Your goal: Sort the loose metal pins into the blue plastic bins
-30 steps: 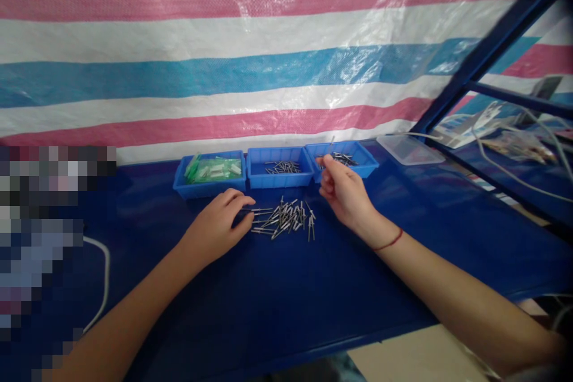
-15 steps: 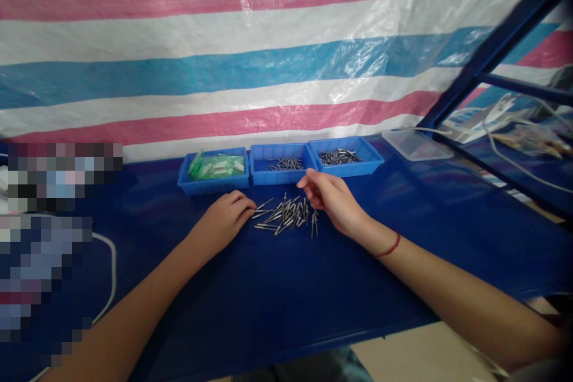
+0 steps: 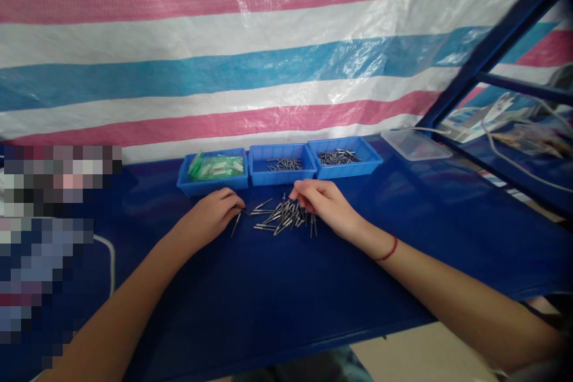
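A loose pile of small metal pins (image 3: 284, 216) lies on the dark blue table (image 3: 277, 298). My left hand (image 3: 215, 215) rests at the pile's left edge, fingers curled, pinching one pin (image 3: 236, 224) that points down and left. My right hand (image 3: 324, 203) lies over the right side of the pile, its fingers bent down onto the pins; what they grip, if anything, is hidden. Behind the pile stand three blue trays in a row: the left tray (image 3: 213, 179) holds green and white parts, the middle tray (image 3: 281, 174) and the right tray (image 3: 347, 165) hold metal pins.
A striped pink, white and blue tarp (image 3: 250, 54) hangs right behind the trays. A clear plastic lid (image 3: 416, 144) lies right of them, beside a blue frame bar (image 3: 483, 48). A white cable (image 3: 107, 250) curves at the left. The table's front edge runs lower right.
My right hand came back from the right tray and dropped onto the pile. My left hand pulled one pin out of the pile's left edge.
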Available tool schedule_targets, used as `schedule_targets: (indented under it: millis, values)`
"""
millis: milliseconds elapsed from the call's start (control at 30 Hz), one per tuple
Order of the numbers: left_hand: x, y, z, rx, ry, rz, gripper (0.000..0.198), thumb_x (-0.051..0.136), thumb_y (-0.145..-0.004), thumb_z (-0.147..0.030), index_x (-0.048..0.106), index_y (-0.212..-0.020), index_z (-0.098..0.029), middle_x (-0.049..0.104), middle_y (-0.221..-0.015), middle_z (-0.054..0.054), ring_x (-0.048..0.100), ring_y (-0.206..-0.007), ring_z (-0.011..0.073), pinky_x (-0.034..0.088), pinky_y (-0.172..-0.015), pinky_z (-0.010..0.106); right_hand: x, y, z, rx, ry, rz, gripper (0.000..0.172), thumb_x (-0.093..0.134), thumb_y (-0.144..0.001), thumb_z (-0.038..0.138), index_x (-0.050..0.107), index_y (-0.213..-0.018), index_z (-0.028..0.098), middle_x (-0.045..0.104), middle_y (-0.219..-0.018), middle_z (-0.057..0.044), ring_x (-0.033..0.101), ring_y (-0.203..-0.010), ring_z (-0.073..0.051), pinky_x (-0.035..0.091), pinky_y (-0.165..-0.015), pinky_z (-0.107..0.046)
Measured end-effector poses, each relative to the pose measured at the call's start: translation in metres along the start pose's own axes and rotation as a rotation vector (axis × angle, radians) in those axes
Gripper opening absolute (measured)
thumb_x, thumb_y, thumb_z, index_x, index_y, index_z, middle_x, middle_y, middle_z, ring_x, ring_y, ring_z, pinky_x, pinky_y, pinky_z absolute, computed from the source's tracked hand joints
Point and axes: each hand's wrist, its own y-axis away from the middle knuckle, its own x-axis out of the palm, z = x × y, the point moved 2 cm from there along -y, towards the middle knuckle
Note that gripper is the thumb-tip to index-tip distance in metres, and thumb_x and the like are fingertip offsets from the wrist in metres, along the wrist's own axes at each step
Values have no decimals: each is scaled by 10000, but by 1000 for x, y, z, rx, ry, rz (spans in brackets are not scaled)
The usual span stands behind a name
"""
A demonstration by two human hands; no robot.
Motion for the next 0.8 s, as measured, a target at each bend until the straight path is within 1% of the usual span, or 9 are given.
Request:
schedule_targets:
  millis: [67, 133, 233, 267, 367, 433, 500, 600, 800]
  values:
    - [-2, 0, -1, -19, 12, -8, 202, 448, -909, -205, 640, -950, -154, 628, -958, 80, 602, -893, 207, 487, -833, 337, 1, 1, 0, -8, 43, 3, 399, 488, -868, 469, 652, -677, 159, 477, -560, 23, 414, -514, -93, 317, -508, -249]
    - [-5, -1, -5, -53, 63, -55, 199, 436, -915, -233, 622, -922, -161, 633, -925, 70, 602, -869, 204, 483, -819, 341, 3, 2, 1, -40, 90, 17, 360, 502, -866, 437, 652, -688, 161, 499, -576, 17, 432, -532, -101, 336, -523, -251]
    - [-9, -1, -19, -132, 255, -142, 186, 447, -917, -297, 593, -942, -185, 650, -934, 44, 610, -872, 193, 475, -820, 331, 9, 8, 3, -116, 109, 54, 244, 562, -843, 382, 662, -779, 169, 579, -677, -6, 481, -586, -116, 376, -561, -259]
    - [-10, 0, -26, -161, 342, -149, 191, 454, -916, -321, 587, -966, -193, 656, -921, 33, 615, -850, 187, 479, -801, 323, 11, 10, 4, -141, 101, 61, 213, 585, -832, 370, 666, -824, 174, 601, -720, -14, 494, -600, -120, 386, -567, -263]
    - [-8, 1, -50, -175, 635, -105, 211, 462, -916, -355, 573, -979, -187, 660, -871, 20, 624, -794, 164, 485, -734, 285, 18, 19, 10, -202, 72, 62, 202, 628, -811, 360, 675, -920, 196, 620, -799, -30, 514, -613, -122, 397, -557, -266]
    - [-5, 2, -62, -160, 782, -88, 199, 461, -920, -345, 562, -963, -178, 658, -848, 21, 617, -769, 149, 481, -716, 269, 21, 24, 14, -229, 53, 70, 191, 632, -815, 353, 679, -930, 207, 620, -828, -38, 525, -619, -120, 398, -548, -265]
    - [-2, 3, -69, -138, 887, -70, 185, 459, -924, -330, 552, -943, -171, 653, -822, 22, 608, -750, 137, 479, -709, 261, 23, 28, 19, -247, 32, 77, 167, 631, -821, 337, 682, -914, 207, 622, -840, -43, 535, -624, -119, 398, -542, -266]
    - [0, 3, -71, -135, 955, -64, 177, 468, -922, -323, 549, -917, -166, 646, -799, 19, 600, -740, 129, 478, -717, 259, 22, 30, 23, -279, 29, 72, 133, 635, -822, 314, 686, -877, 204, 621, -807, -42, 541, -628, -122, 393, -534, -266]
    - [-1, 3, -71, -181, 919, -54, 218, 497, -904, -348, 597, -975, -167, 658, -831, 20, 614, -768, 143, 475, -710, 256, 21, 30, 25, -306, 49, 52, 114, 615, -838, 292, 691, -867, 211, 632, -789, -38, 543, -632, -124, 389, -527, -262]
